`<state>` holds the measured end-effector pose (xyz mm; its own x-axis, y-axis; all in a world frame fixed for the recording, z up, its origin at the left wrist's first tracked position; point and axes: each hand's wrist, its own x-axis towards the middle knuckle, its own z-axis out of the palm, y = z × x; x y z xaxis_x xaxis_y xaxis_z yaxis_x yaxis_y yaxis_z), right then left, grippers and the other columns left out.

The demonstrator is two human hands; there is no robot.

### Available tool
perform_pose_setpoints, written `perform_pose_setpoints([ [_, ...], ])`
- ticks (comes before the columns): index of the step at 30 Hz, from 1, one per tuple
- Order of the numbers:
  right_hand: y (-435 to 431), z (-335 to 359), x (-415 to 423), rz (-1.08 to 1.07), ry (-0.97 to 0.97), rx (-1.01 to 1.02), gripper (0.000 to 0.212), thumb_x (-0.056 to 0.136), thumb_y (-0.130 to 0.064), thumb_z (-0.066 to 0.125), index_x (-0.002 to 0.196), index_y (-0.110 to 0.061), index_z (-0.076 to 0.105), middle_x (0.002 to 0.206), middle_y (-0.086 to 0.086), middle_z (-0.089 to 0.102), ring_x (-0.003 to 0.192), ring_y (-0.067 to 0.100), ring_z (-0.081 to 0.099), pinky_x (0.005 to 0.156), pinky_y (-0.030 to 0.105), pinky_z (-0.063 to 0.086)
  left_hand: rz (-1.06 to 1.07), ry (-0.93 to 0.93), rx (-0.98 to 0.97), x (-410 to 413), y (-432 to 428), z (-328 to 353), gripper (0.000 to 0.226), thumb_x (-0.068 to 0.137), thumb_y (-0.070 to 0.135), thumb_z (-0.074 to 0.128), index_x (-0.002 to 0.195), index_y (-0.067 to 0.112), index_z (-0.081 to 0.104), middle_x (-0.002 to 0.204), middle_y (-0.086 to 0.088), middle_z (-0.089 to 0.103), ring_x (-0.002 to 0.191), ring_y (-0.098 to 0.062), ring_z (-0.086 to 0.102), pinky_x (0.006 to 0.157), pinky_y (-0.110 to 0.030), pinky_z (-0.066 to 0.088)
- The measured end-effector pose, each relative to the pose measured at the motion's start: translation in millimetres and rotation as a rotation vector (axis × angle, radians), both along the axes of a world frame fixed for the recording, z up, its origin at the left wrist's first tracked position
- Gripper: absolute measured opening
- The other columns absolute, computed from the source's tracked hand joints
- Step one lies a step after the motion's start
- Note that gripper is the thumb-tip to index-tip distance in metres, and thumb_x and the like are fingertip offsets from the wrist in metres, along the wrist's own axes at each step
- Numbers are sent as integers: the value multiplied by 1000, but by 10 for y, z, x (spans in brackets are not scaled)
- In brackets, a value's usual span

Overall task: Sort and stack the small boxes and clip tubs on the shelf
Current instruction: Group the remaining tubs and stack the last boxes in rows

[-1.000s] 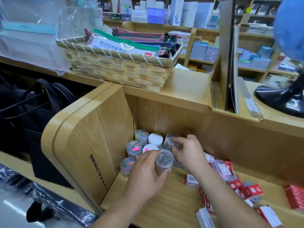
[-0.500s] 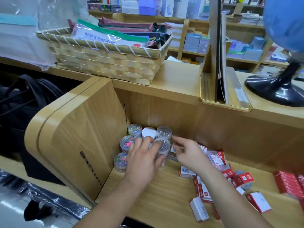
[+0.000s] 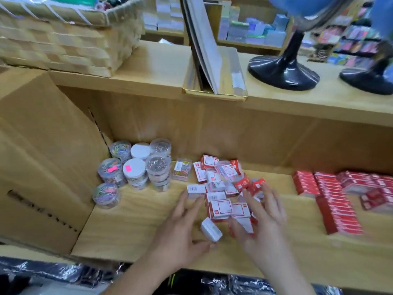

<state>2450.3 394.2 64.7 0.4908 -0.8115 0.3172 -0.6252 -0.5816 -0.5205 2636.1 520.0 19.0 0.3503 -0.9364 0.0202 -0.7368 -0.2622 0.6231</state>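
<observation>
left hand (image 3: pixel 180 231) fingers spread, white box (image 3: pixel 211 229) between thumb and index; right hand (image 3: pixel 262 222) splayed over box pile (image 3: pixel 219 207), grip too blurry to tell

Both hands, left (image 3: pixel 180 233) and right (image 3: pixel 262 224), spread fingers over scattered small boxes (image 3: pixel 220 208) beside clip tubs (image 3: pixel 136 169).

The shelf (image 3: pixel 136 226) lies bare along its front edge and across the front-left stretch, so I can reach in there. Tubs (image 3: pixel 136 169) fill the back-left corner, tight against the side panel (image 3: pixel 46 167). Loose boxes (image 3: pixel 221 188) heap in the middle, close to the back wall. Red stacks (image 3: pixel 336 199) block the right end. Only a narrow bare strip separates heap and stacks. The top board (image 3: pixel 287 107) caps my headroom.
</observation>
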Motion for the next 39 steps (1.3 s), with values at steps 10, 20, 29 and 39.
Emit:
perform_pose_setpoints([
  [10,-159,-466,-286,8,132,71,82,60,-78,65,126,-27,68,139,4,58,132,35,49,105,48,46,141,93,-291,-59,-129,-251,86,66,76,75,137,31,56,147,13,39,139,-7,43,111,-30,42],
  [20,-646,127,179,13,49,-91,15,84,-41,72,95,-30,73,93,-13,59,93,18,54,78,37,50,22,-306,-191,132,-771,418,53,85,48,64,134,27,57,125,8,61,115,-20,56,96,-38,47],
  [29,-1019,176,608,31,284,116,36,72,-61,68,95,-34,69,89,-11,71,94,18,61,75,31,51,166,-93,-103,207,-1103,325,57,70,45,81,122,35,61,113,14,67,110,-13,58,89,-32,48],
  [39,-883,316,615,100,52,105,42,69,-45,79,108,-35,66,93,-16,57,95,14,58,80,37,51,177,-73,-229,232,-1000,531,64,61,50,78,119,34,59,104,12,44,97,-13,59,82,-35,53],
])
